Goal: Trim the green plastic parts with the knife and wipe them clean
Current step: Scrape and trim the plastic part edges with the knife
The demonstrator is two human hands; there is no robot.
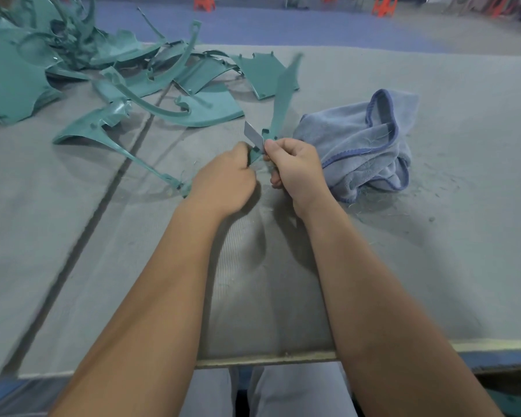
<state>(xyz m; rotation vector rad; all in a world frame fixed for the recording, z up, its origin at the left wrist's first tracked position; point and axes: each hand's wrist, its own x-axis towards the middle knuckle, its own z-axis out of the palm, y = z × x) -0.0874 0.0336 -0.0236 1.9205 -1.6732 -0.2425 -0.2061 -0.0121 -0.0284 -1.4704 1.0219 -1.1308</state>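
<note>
nearest us, our left hand is closed around the lower end of a long green strip, and our right hand pinches a small grey blade laid against the strip's edge, so we judge trimming of this piece is under way; green shavings lie on the table beside the blue cloth, unused just now; further off, a heap of green parts waits, so much seems left

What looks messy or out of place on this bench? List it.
Fine green shavings are strewn over the grey table cover beside the crumpled blue cloth. The untrimmed green parts lie in a tangled heap at far left. Nothing looks broken.
</note>
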